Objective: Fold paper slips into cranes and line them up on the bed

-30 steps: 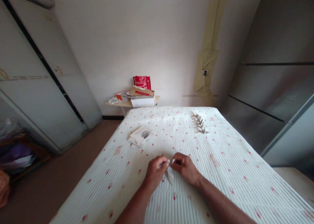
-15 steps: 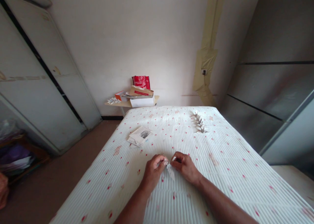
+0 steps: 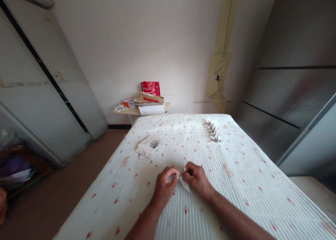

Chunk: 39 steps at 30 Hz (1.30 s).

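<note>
A small folded paper piece (image 3: pixel 185 186) is being pinched in the fingertips of the left hand (image 3: pixel 165 181) and right hand (image 3: pixel 197 179), apparently being steadied from both sides.

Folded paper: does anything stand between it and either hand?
Nothing visible does: the left hand and the right hand both pinch the folded paper near its far end. The sheets lie beyond the left hand, and the folded pieces lie farther off to the right, both apart from the hands.
</note>
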Each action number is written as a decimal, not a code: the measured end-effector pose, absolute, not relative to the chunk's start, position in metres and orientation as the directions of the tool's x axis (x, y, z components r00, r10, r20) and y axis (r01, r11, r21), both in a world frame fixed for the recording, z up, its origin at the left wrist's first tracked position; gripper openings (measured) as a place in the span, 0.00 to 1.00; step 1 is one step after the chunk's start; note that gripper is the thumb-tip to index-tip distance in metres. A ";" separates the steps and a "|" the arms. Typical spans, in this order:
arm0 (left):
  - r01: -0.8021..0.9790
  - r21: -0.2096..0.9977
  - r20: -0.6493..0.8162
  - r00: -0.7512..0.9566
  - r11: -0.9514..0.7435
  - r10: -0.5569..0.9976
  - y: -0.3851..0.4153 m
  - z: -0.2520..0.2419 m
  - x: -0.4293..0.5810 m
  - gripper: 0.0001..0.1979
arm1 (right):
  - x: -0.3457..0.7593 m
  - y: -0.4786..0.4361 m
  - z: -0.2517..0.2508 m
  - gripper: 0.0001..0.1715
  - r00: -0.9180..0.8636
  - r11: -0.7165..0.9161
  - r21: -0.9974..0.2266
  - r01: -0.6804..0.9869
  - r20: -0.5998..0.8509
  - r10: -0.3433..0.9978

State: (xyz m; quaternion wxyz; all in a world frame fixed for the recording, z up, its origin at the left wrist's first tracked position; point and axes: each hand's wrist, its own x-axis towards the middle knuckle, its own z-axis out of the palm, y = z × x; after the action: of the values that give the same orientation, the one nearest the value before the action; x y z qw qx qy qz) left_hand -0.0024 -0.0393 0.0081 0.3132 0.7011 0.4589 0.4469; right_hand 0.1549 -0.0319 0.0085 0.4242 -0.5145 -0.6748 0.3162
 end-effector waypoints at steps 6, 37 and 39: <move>0.437 0.840 0.313 0.095 -0.322 0.945 -0.038 0.008 0.003 0.02 | 0.154 -0.032 0.006 0.05 -0.111 0.298 -0.831 0.469 0.279 0.954; 0.065 0.987 0.147 -0.017 -0.146 0.989 -0.039 0.012 0.005 0.07 | 0.157 -0.036 0.015 0.14 -0.288 0.252 -0.947 0.199 0.190 0.939; -0.017 0.994 0.108 -0.025 -0.108 0.994 -0.037 0.011 0.005 0.07 | 0.156 -0.036 0.016 0.12 -0.272 0.255 -0.948 0.190 0.199 0.941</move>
State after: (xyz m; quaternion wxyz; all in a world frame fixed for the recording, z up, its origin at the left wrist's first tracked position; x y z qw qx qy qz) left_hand 0.0051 -0.0373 0.0110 0.4707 0.5157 0.4736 0.5369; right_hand 0.1555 -0.0360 0.0158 0.4286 -0.4245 -0.6663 0.4385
